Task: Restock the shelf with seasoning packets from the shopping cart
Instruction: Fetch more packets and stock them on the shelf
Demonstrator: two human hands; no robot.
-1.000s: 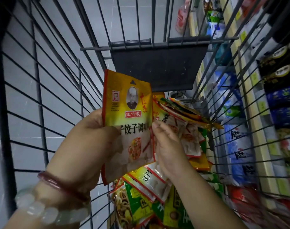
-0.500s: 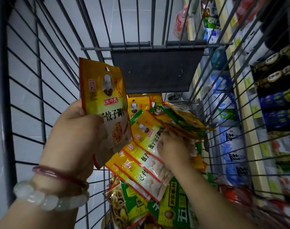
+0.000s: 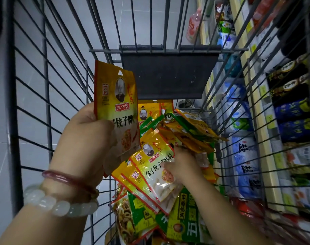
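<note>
The yellow seasoning packet (image 3: 118,110) is being held upright above the left side of the cart, the left hand (image 3: 88,138) gripping its lower half with the thumb across the front, likely so the printed face is staying readable and the top is free to take more packets behind it. Just below and to the right, a fan of matching yellow packets (image 3: 150,167) is lying on the heap in the cart, and the right hand (image 3: 183,165) is reaching down into it, fingers curling onto the topmost packet's edge as if pinching it loose; how firm that hold is I cannot tell. Green packets (image 3: 184,221) are sitting nearer, under the yellow ones. The wire shopping cart (image 3: 168,50) is keeping everything corralled, and the shelf (image 3: 256,131) is running along the right, just beside it, within easy reach for stocking
</note>
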